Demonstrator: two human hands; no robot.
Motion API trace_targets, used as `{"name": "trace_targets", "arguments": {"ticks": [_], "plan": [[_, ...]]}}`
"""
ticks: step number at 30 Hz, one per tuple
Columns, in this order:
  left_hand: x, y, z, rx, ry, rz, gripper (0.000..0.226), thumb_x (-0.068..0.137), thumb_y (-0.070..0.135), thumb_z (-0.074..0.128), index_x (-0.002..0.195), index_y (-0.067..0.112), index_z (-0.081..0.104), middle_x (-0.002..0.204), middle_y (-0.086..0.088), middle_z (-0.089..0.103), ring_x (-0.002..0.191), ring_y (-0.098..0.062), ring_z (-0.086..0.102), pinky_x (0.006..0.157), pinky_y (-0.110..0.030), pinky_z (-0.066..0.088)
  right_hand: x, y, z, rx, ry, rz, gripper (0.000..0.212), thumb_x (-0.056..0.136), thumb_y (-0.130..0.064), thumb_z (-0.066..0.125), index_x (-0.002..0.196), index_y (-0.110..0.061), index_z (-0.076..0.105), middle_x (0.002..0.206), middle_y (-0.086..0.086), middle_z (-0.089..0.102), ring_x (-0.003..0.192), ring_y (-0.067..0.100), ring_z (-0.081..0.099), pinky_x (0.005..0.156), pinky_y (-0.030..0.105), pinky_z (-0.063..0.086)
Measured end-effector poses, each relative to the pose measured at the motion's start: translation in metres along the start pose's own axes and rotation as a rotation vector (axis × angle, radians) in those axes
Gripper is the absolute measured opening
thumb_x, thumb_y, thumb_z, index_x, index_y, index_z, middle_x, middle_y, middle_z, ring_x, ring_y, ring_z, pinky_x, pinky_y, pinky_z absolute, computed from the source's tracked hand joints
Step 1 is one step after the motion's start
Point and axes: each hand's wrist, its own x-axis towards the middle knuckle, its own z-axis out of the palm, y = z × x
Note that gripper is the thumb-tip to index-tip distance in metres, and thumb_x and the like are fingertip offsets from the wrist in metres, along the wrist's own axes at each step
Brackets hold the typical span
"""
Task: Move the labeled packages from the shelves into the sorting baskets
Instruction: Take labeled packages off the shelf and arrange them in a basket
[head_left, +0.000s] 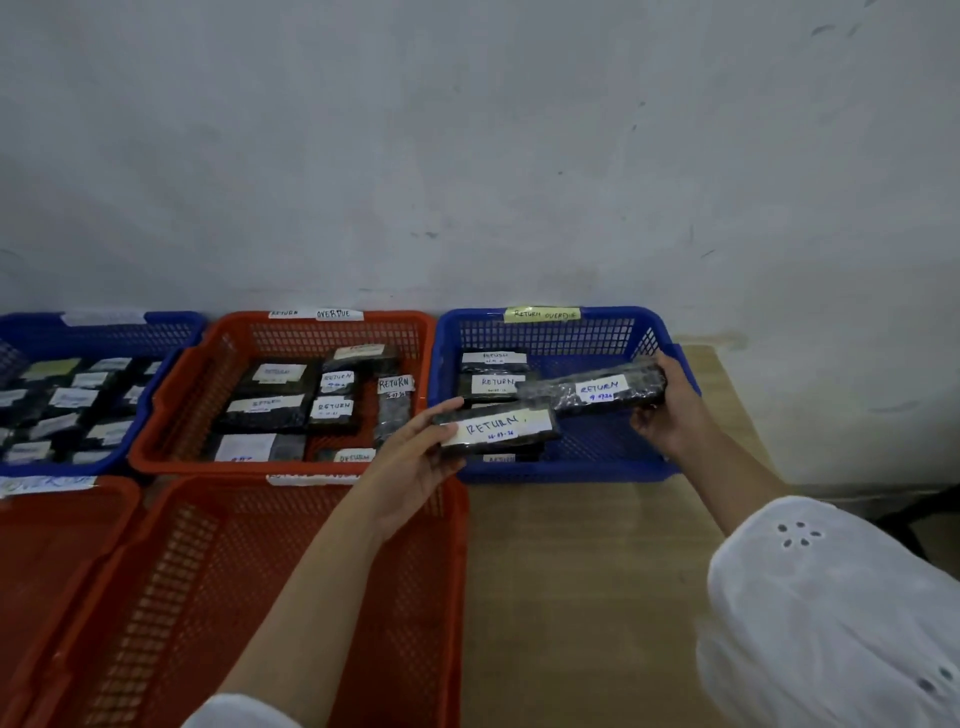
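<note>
Head view: the left hand (415, 460) clamps its fingers on the near package (498, 428). The right hand (672, 410) clamps its fingers on the far package (597, 389). Both are above the blue basket (571, 473) at the table's far right edge. The near package is close to the rim, so a slip could drop it into the red basket (260, 571).

Open from above at centre right: bare mesh floor of the blue basket (613, 452). Barred across its middle by two held packages (597, 389), crowded at left by stacked packages (493, 384). Free over the wooden table (582, 597), lower centre.
</note>
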Motion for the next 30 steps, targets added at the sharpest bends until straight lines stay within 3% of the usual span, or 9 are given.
{"name": "trace_targets", "arguments": {"ticks": [4, 8, 14, 18, 22, 26, 30], "plan": [[0.018, -0.001, 0.007, -0.034, 0.040, 0.013, 0.030, 0.093, 0.005, 0.050, 0.118, 0.016, 0.061, 0.111, -0.009, 0.066, 0.093, -0.017, 0.064, 0.071, -0.023, 0.056, 0.015, -0.008, -0.012, -0.186, 0.017, -0.082, 0.020, 0.094, -0.032, 0.050, 0.082, -0.022, 0.061, 0.071, -0.004, 0.060, 0.061, 0.010, 0.053, 0.044, 0.019, 0.039], [0.034, -0.008, 0.014, -0.042, 0.046, -0.010, 0.030, 0.093, 0.005, 0.049, 0.118, 0.016, 0.062, 0.111, -0.009, 0.067, 0.092, -0.017, 0.065, 0.069, -0.023, 0.056, 0.022, -0.004, -0.022, -0.347, 0.023, -0.177, 0.014, 0.094, -0.021, 0.050, 0.091, -0.012, 0.060, 0.074, 0.000, 0.058, 0.063, 0.012, 0.053, 0.051, 0.022, 0.041], [0.041, -0.020, 0.033, -0.008, -0.003, -0.053, 0.029, 0.094, 0.004, 0.048, 0.116, 0.017, 0.062, 0.119, -0.013, 0.062, 0.099, -0.021, 0.060, 0.074, -0.025, 0.054, 0.030, 0.006, -0.031, -0.739, 0.087, -0.271, 0.025, 0.096, -0.023, 0.040, 0.080, -0.005, 0.047, 0.073, 0.006, 0.046, 0.068, 0.019, 0.043, 0.059, 0.032, 0.030], [0.042, -0.021, 0.038, 0.010, -0.021, -0.065, 0.031, 0.094, 0.004, 0.048, 0.119, 0.017, 0.061, 0.117, -0.012, 0.062, 0.096, -0.019, 0.061, 0.075, -0.024, 0.054, 0.033, 0.006, -0.030, -0.891, 0.078, -0.291, 0.022, 0.097, -0.026, 0.038, 0.094, -0.005, 0.046, 0.079, 0.003, 0.048, 0.081, 0.023, 0.045, 0.059, 0.032, 0.030], [0.044, -0.019, 0.040, 0.007, -0.020, -0.062, 0.030, 0.094, 0.003, 0.047, 0.116, 0.017, 0.061, 0.111, -0.009, 0.064, 0.093, -0.017, 0.061, 0.075, -0.024, 0.053, 0.033, 0.008, -0.038, -0.939, -0.013, -0.379, 0.022, 0.099, -0.021, 0.038, 0.109, -0.006, 0.051, 0.099, 0.004, 0.054, 0.089, 0.020, 0.050, 0.073, 0.030, 0.036], [0.044, -0.020, 0.042, 0.005, -0.028, -0.063, 0.032, 0.094, 0.003, 0.046, 0.121, 0.014, 0.059, 0.111, -0.010, 0.063, 0.091, -0.017, 0.060, 0.072, -0.023, 0.054, 0.035, -0.003, -0.046, -1.128, -0.120, -0.332, 0.020, 0.098, -0.014, 0.044, 0.090, -0.004, 0.059, 0.079, 0.006, 0.057, 0.078, 0.021, 0.050, 0.057, 0.025, 0.036], [0.044, -0.021, 0.045, 0.027, -0.032, -0.070, 0.032, 0.094, 0.003, 0.047, 0.122, 0.015, 0.059, 0.109, -0.009, 0.063, 0.091, -0.016, 0.060, 0.073, -0.023, 0.054, 0.041, -0.008, -0.045, -1.309, -0.188, -0.263, 0.027, 0.099, -0.012, 0.044, 0.099, 0.007, 0.062, 0.090, 0.021, 0.060, 0.075, 0.021, 0.049, 0.055, 0.023, 0.035]]}}
